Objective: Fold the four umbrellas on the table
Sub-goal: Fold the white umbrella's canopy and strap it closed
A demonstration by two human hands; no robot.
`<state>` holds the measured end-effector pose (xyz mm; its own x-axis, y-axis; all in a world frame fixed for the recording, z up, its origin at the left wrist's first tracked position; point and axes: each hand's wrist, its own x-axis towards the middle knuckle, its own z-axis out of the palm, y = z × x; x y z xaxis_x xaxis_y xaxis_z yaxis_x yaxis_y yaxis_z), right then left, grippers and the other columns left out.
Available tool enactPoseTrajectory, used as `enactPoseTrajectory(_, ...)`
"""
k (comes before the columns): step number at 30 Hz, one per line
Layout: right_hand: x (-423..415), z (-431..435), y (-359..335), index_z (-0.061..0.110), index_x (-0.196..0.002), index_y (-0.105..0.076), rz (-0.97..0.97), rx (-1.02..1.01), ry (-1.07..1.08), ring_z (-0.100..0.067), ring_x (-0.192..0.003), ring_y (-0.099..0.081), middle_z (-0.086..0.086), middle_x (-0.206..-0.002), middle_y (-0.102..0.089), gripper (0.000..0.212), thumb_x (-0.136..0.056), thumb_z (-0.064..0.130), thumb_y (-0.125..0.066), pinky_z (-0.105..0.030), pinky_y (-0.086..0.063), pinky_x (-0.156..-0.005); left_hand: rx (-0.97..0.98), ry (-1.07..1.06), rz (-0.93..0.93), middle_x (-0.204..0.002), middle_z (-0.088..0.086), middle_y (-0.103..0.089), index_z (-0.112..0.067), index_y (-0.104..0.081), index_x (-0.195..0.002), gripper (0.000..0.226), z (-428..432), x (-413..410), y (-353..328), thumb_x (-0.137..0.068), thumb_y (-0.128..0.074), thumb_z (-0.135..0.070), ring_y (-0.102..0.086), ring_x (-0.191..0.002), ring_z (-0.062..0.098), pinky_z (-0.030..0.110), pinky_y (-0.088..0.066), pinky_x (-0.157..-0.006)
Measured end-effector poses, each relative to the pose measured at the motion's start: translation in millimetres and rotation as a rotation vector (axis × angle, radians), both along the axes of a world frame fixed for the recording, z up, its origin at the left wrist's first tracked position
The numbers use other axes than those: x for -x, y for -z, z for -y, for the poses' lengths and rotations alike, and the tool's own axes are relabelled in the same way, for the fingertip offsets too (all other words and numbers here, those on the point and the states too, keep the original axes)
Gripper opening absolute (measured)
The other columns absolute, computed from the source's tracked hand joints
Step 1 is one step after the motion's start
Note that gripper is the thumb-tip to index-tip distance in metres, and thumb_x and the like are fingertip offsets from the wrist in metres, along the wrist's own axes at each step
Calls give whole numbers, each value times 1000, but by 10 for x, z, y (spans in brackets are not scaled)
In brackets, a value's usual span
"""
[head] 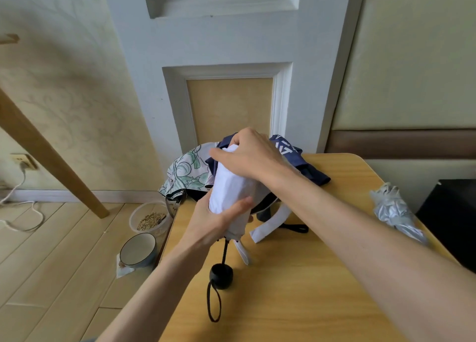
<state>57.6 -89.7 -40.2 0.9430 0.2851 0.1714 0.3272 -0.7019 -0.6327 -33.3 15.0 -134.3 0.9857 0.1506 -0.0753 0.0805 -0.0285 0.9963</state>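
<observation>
Item one: white umbrella (231,184), canopy rolled into a tight bundle, held above the near-left part of the wooden surface (322,290), tip end away from the person. Left hand (213,225) grips the lower end of the bundle, thumb laid across its front. Right hand (253,158) caps the far end, fingers (240,136) curled down over the fabric and clamped on it. Black handle (221,276) hangs below on a thin shaft, its wrist loop (214,304) trailing toward the near edge. A loose white strap (270,222) lies to the right of the bundle. Item two: navy umbrella (306,170) with white lettering, crumpled at the far edge behind the hands. Item three: floral umbrella (184,173), unfolded, draped over the far-left corner. Item four: silver umbrella (394,210), loosely gathered, at the right edge, well apart. On the floor (51,264) beside the surface: clear tub (148,219) of grain, bowl (137,250).
</observation>
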Motion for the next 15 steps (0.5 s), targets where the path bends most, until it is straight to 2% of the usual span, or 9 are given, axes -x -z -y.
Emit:
enactPoseTrajectory(2, -31, 85, -32, 20, -60, -41, -111, -188, -161, -15, -61, -46, 5, -61, -43, 58, -97, 57, -66, -31, -37, -61, 134, -46, -11, -81, 13, -75, -6, -69, -117, 58, 2, 3, -7, -75, -81, -44, -71, -67, 23, 30, -54, -56)
enactPoseTrajectory(3, -62, 162, -27, 13, -65, -53, -143, -297, -229, -14, -66, -52, 0, -67, -50, 56, -101, 54, -63, -33, -48, -72, 225, -61, -25, -81, 13, -73, -6, -69, -119, 57, -10, 3, -27, -77, -82, -43, -70, -67, 24, 29, -53, -56)
enactPoseTrajectory(4, -94, 259, 2, 5, -82, -68, -122, -371, -251, -13, -78, -62, -1, -79, -63, 48, -103, 47, -62, -40, -56, -88, 304, -68, -39, -81, 13, -71, -5, -69, -119, 55, -32, 3, -49, -79, -84, -40, -68, -68, 24, 30, -54, -57)
enactPoseTrajectory(5, -122, 375, 32, 6, -106, -75, -65, -371, -256, -13, -96, -69, -1, -98, -74, 35, -104, 38, -63, -42, -54, -103, 367, -67, -47, -83, 13, -69, -5, -71, -118, 52, -62, -2, -59, -80, -84, -39, -66, -71, 25, 32, -56, -59)
enactPoseTrajectory(6, -150, 502, 75, 13, -125, -74, 11, -305, -264, -10, -113, -68, 4, -118, -75, 29, -103, 30, -66, -38, -51, -110, 422, -57, -54, -85, 14, -67, -4, -74, -114, 48, -87, 1, -66, -80, -83, -37, -65, -75, 26, 37, -60, -64)
enactPoseTrajectory(8, -179, 735, 186, 27, -138, -67, 93, -93, -316, -4, -129, -58, 12, -135, -67, 43, -95, 25, -75, -30, -44, -114, 500, -14, -49, -91, 15, -67, -7, -81, -106, 37, -127, 7, -60, -82, -83, -36, -64, -80, 30, 45, -63, -71)
enactPoseTrajectory(10, -207, 889, 349, 32, -135, -69, 99, 8, -335, 1, -129, -54, 17, -135, -65, 46, -91, 26, -80, -28, -43, -112, 493, 29, -38, -98, 16, -70, -9, -79, -112, 44, -148, 19, -50, -83, -75, -42, -68, -78, 30, 35, -57, -55)
enactPoseTrajectory(12, -250, 963, 518, 33, -130, -71, 139, -49, -308, 1, -122, -57, 19, -127, -67, 43, -89, 29, -82, -34, -48, -109, 461, 69, -25, -104, 17, -69, -7, -68, -127, 55, -160, 25, -46, -86, -70, -44, -67, -73, 31, 24, -40, -42)
enactPoseTrajectory(15, -204, 984, 620, 34, -129, -71, 148, -163, -313, 2, -123, -58, 22, -125, -67, 43, -88, 41, -84, -34, -49, -109, 435, 98, 12, -105, 21, -66, -2, -60, -136, 66, -184, 9, 1, -86, -71, -45, -65, -71, 32, 22, -30, -39)
